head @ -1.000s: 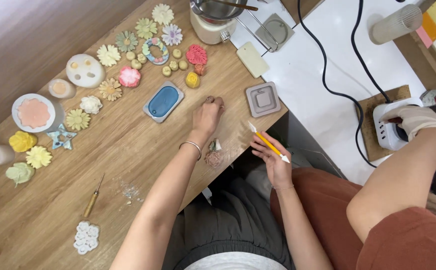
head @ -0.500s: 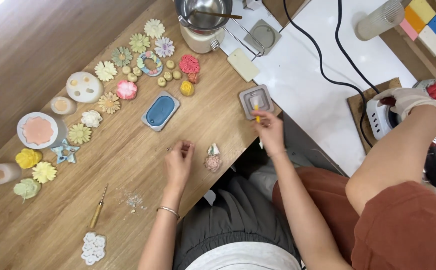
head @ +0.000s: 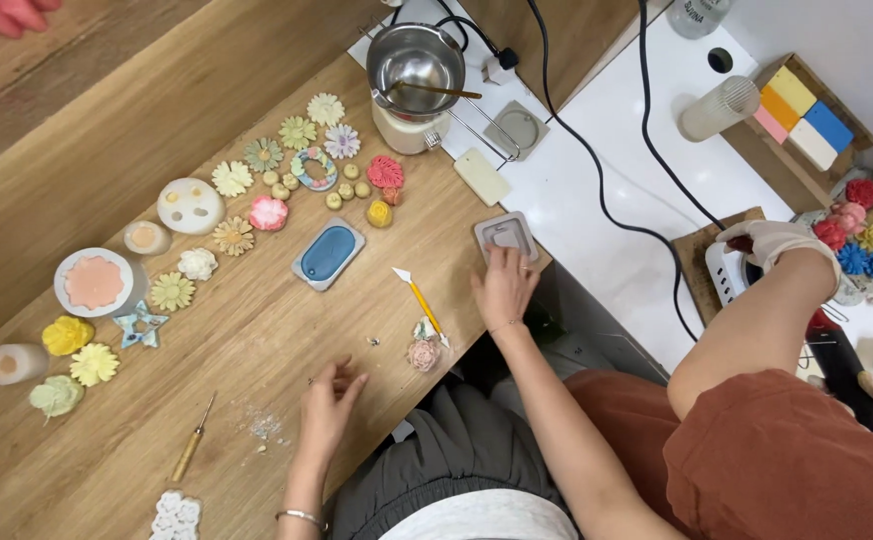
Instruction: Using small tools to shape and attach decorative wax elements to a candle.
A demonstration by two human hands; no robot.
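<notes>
My right hand (head: 502, 285) lies with its fingers spread at the near edge of a square grey mould (head: 505, 235) by the table's right edge, touching it. My left hand (head: 332, 402) rests on the wooden table (head: 257, 340) near the front edge, fingers apart and empty. Between the two hands a yellow-handled tool (head: 420, 302) lies flat on the table. A small pink flower piece (head: 423, 354) sits just below its near end.
Many coloured flower casts (head: 234, 236) and moulds cover the table's left half, with a blue oval mould (head: 328, 253) in the middle. At the back stands a metal pot (head: 415, 55). An awl (head: 193, 450) lies front left. At right, a co-worker's gloved hand (head: 772, 240) rests on a white appliance.
My right hand has laid the yellow tool down and reached out to the square grey mould. My left hand has drawn back toward the front edge, away from the pink flower piece.
</notes>
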